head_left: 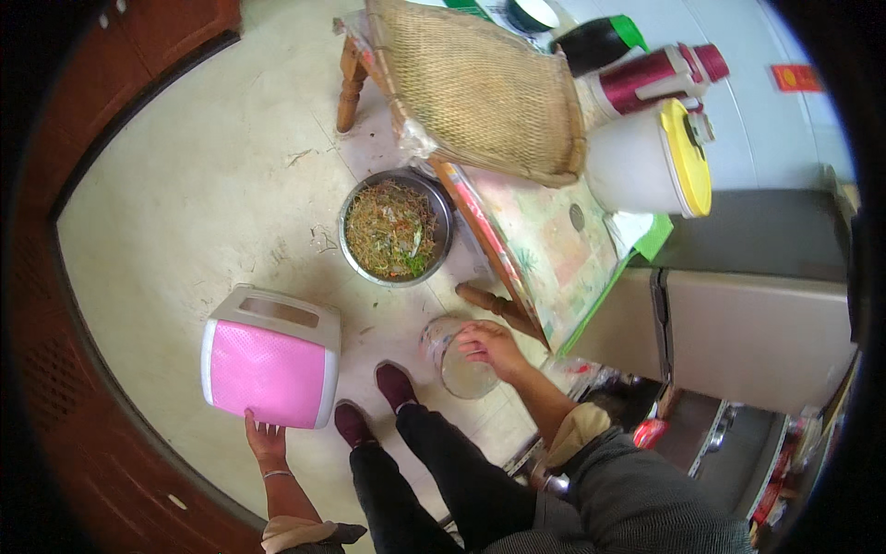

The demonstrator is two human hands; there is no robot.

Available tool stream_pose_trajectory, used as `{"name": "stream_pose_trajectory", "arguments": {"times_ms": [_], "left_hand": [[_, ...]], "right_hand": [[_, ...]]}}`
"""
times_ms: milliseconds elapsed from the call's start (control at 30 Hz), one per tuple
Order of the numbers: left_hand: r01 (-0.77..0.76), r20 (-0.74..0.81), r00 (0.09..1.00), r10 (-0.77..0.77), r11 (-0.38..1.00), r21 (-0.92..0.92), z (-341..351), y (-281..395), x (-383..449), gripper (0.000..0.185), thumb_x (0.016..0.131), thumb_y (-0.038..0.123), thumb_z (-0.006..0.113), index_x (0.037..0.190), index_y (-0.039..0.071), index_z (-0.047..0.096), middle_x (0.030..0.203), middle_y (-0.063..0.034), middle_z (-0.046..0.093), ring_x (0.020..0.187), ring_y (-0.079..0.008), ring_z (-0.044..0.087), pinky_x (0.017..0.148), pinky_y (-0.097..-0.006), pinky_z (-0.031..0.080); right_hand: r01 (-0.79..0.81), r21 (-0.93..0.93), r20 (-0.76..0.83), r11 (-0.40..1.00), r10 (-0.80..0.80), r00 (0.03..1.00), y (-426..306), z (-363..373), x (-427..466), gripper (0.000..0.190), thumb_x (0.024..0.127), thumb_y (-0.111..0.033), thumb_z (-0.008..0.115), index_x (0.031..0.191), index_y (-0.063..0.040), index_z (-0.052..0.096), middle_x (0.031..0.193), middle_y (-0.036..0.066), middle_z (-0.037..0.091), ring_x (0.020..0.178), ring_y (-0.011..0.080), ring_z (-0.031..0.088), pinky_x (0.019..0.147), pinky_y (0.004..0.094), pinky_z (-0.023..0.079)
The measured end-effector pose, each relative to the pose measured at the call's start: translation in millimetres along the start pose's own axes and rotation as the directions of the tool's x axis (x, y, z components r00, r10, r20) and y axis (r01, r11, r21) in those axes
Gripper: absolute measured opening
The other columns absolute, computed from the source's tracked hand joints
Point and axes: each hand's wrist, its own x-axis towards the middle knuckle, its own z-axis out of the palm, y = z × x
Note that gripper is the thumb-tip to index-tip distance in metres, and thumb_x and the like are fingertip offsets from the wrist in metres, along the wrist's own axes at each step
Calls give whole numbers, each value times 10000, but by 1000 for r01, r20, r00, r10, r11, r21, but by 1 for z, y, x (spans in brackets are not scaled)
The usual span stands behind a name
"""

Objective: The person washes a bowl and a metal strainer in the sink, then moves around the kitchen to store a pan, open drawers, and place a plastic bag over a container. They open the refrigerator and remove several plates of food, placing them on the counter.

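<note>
My left hand (265, 438) grips the near edge of a pink and white plastic stool (270, 367) with a handle slot in its side. The stool is on its side or tilted; whether it touches the floor I cannot tell. To the right of my feet, my right hand (491, 350) is over a clear plastic container (471, 377) with a coloured pattern. Its fingers are bent and overlap the container, but the view does not settle whether they hold it. Ahead on the floor stands a metal basin (346, 246) with dry stalks and some green leaves in it.
A wooden table (547, 242) stands at the right, its turned leg (491, 305) near the container. On it are a woven bamboo tray (484, 90), a yellow-lidded bucket (626, 166) and a red thermos (644, 83). Brown cabinets (62, 429) line the left. Plant scraps litter the pale floor (208, 173).
</note>
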Motion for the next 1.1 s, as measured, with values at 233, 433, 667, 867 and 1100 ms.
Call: {"name": "stream_pose_trajectory", "arguments": {"times_ms": [233,433,667,867,1100], "left_hand": [[-29,-57,997,46,962,271,-16,42,-58,675,880,432,533,1428,139,269,1486,-82,234,1285,-296,338,1022,-498,294],[-17,256,954,-158,821,570,-33,26,-146,277,887,291,552,1049,67,550,921,-47,603,785,-187,608,671,-316,499],[-152,212,962,-173,306,940,-56,10,-264,237,877,228,570,1000,30,614,861,-49,640,719,-149,643,557,-254,502],[-270,311,943,-120,272,924,-46,45,-323,283,881,248,576,1038,15,611,908,-75,650,742,-169,652,576,-275,520],[-544,547,833,80,294,786,16,76,-395,288,881,272,596,1023,23,622,866,-55,654,755,-139,634,627,-260,504]], "right_hand": [[-177,-89,-157,980,162,974,32,-54,-82,230,887,-261,590,1034,-84,598,864,38,656,717,133,625,613,293,517],[-181,-83,-86,980,174,981,23,-84,-145,277,864,-297,612,1045,-89,598,922,43,647,748,145,628,594,292,506],[154,-609,-311,778,-413,856,-26,-200,-218,283,798,-260,644,944,-18,669,797,98,661,705,140,637,602,292,499],[250,-547,-448,799,-532,719,-61,-281,-291,274,792,-253,629,913,-9,664,721,101,655,604,157,616,592,305,485],[206,-644,-227,737,-441,868,-47,-273,-314,281,802,-281,617,892,-18,663,698,113,652,620,197,624,603,332,485]]}}
